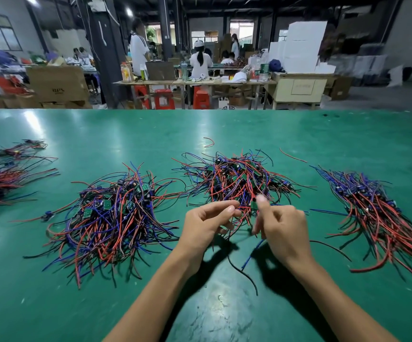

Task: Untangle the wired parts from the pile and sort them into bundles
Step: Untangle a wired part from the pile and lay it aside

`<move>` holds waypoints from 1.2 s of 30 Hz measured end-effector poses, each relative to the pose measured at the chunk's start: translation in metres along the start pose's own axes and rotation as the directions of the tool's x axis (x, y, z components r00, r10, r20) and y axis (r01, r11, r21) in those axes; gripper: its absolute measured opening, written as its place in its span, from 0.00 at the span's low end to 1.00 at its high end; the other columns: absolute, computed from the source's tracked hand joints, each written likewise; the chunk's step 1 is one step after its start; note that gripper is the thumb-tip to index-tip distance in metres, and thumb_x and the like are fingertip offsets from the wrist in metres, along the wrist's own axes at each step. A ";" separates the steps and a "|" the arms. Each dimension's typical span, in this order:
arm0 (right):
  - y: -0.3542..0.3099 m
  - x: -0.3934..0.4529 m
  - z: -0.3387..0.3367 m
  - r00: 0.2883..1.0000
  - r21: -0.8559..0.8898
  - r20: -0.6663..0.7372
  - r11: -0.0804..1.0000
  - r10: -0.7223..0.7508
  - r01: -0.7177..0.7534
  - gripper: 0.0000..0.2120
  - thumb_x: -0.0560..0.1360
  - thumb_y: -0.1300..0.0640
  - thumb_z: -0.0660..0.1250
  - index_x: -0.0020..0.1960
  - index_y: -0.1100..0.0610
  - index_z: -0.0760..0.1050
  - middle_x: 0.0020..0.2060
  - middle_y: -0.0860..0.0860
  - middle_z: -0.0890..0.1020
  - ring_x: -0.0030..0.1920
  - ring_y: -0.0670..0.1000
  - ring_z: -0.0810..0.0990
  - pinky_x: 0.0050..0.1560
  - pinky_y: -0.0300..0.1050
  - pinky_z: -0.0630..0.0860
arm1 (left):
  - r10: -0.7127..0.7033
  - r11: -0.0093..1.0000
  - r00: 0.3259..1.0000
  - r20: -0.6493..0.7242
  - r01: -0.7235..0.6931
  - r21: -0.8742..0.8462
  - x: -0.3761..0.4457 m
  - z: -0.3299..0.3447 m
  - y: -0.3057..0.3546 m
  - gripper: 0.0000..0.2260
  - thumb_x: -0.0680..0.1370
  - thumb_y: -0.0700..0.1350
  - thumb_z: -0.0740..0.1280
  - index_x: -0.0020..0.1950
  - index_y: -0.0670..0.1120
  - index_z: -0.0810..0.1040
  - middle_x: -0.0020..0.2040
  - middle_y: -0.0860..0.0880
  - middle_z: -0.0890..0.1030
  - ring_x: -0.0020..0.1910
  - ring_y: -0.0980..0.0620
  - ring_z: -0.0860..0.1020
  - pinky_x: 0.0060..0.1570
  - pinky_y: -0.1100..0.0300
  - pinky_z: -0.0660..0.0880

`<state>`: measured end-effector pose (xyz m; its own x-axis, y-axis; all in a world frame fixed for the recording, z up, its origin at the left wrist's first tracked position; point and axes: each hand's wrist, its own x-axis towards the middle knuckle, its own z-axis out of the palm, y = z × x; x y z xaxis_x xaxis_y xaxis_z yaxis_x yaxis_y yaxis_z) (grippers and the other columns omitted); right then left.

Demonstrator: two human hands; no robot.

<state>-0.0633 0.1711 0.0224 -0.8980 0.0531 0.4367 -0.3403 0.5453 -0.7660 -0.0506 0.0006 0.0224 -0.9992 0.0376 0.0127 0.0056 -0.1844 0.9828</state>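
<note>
1. Green matting covers the workbench (224, 127), with a busy workshop behind it.
2. Just beyond both hands lies the tangled pile (239, 178) of red, blue and black leads with small green circuit boards.
3. Left hand (206, 224) has its fingers curled, pinching wires at the pile's near edge; right hand (282, 227) pinches a small green board (254, 205) between thumb and fingers, its leads trailing down toward the wrists.
4. Outward of the left hand sits a second loose heap (116, 213); outward of the right, a combed bundle (377, 213) (leads mostly running one way).
5. These parts look light and limp, and the wires will likely snag. Holding the rigid board and drawing the leads out slowly seems safer than tugging a wire, which could strain its solder joints.
</note>
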 end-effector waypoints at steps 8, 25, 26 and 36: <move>0.003 0.017 -0.013 0.830 0.441 0.289 0.704 0.477 -0.557 0.18 0.75 0.41 0.71 0.49 0.56 0.83 0.35 0.51 0.86 0.23 0.46 0.72 0.22 0.35 0.64 | 0.057 0.988 0.975 0.216 -0.085 0.127 -0.008 0.000 0.009 0.08 0.77 0.46 0.72 0.52 0.44 0.86 0.47 0.42 0.87 0.38 0.54 0.80 0.40 0.65 0.74; -0.007 0.019 -0.026 0.902 0.697 0.380 0.577 0.206 -0.426 0.10 0.78 0.52 0.64 0.53 0.46 0.83 0.39 0.46 0.82 0.35 0.46 0.77 0.35 0.38 0.71 | 0.087 0.996 0.996 -0.026 -0.087 0.027 -0.003 -0.006 0.012 0.10 0.75 0.37 0.74 0.56 0.44 0.84 0.50 0.45 0.86 0.39 0.53 0.82 0.40 0.63 0.78; -0.006 0.020 -0.027 0.901 0.699 0.365 0.570 0.235 -0.432 0.11 0.80 0.53 0.62 0.54 0.46 0.83 0.40 0.46 0.83 0.35 0.45 0.78 0.34 0.37 0.71 | 0.117 0.993 0.992 -0.057 -0.115 0.028 -0.003 -0.007 0.013 0.13 0.74 0.35 0.75 0.57 0.44 0.83 0.49 0.46 0.86 0.39 0.54 0.82 0.40 0.64 0.78; 0.005 0.026 -0.032 0.885 0.699 0.297 0.550 0.358 -0.457 0.12 0.80 0.52 0.62 0.53 0.45 0.85 0.44 0.47 0.81 0.37 0.44 0.77 0.41 0.43 0.68 | 0.218 0.964 0.939 -0.264 -0.249 -0.090 0.002 -0.023 0.024 0.16 0.71 0.49 0.70 0.58 0.46 0.81 0.37 0.48 0.84 0.34 0.57 0.75 0.32 0.69 0.69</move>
<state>-0.0790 0.2017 0.0449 -0.9996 -0.0064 -0.0277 0.0283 -0.3092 -0.9506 -0.0531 -0.0266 0.0417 -0.9479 -0.2646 0.1777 0.2508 -0.2751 0.9281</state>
